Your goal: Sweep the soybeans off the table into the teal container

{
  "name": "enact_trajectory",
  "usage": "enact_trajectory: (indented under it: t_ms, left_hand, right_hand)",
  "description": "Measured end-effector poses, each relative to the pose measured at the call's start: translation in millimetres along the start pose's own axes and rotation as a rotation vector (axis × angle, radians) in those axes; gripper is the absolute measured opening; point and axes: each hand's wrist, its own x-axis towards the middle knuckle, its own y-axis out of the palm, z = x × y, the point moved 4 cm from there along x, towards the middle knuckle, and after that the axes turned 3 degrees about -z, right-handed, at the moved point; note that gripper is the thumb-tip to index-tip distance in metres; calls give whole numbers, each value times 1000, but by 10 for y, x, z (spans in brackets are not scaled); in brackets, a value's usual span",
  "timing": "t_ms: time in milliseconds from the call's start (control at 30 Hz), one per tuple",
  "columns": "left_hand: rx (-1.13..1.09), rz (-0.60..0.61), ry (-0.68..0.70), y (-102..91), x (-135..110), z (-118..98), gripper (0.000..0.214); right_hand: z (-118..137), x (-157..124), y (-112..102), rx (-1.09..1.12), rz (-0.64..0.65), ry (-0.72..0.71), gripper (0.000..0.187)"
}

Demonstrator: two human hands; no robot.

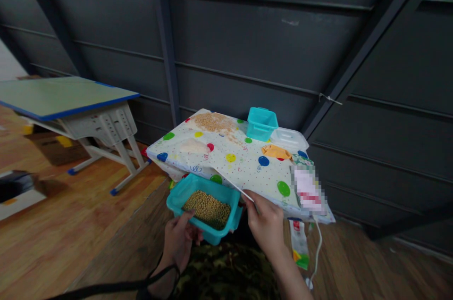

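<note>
A teal plastic container [173,202] holds a layer of round yellowish beans [207,208], likely soybeans. It sits over my lap, at the near edge of the table. My left hand [181,237] grips its near left side, the thumb over the rim. My right hand [264,215], just right of the container, is closed on a thin white stick [231,183]. The stick slants up and left, its far end over the tablecloth. Farther back on the cloth lies a spread of beans [212,122], with a pale, thin patch [194,146] nearer to me.
A second teal container [262,125] stands at the back of the balloon-print tablecloth [244,172], beside a clear lid [290,138]. An orange cloth-like piece [276,152] and a blurred packet [308,189] lie right. A white cord [319,243] hangs down. Another desk [71,95] stands left.
</note>
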Motion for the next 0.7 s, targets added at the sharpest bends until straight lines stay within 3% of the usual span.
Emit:
enact_trajectory:
  t_ms: [167,300,400,533,700]
  left_hand:
    - [-1,5,8,-4,-16,-2,40]
    - [-5,1,7,3,-24,-8,40]
    - [-4,-5,0,4,-17,-6,39]
    - [-12,-4,-8,-6,-12,3,36]
    - [-1,-7,-4,-21,-10,3,38]
  right_hand:
    - [72,-88,-81,141,-1,79,25]
    - [-140,-148,-79,219,-94,363,19]
    - [-480,-109,-121,326,-259,600,30]
    - [-1070,180,-348,597,-596,733,39]
    - [-1833,544,-643,769,-712,1059,32]
